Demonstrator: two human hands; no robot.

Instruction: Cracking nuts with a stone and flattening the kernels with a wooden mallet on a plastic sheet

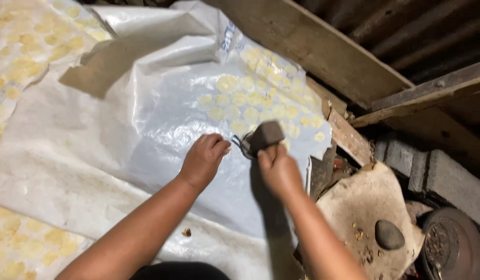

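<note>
Bare forearms, no sleeves, two ringless hands (pixel 240 161)

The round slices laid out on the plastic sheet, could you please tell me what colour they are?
Pale yellow; the round slices show best in the head view, just beyond both hands.

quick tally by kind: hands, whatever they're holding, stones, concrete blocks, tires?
Hands: 2, left hand and right hand
Dark block-shaped tool held in the right hand: 1
Loose dark stone on the flat slab: 1
Grey concrete blocks: 2 in view
Tire: 1, partly cut off
Total: 7
Yellow discs on the plastic sheet: too many to count.
</note>
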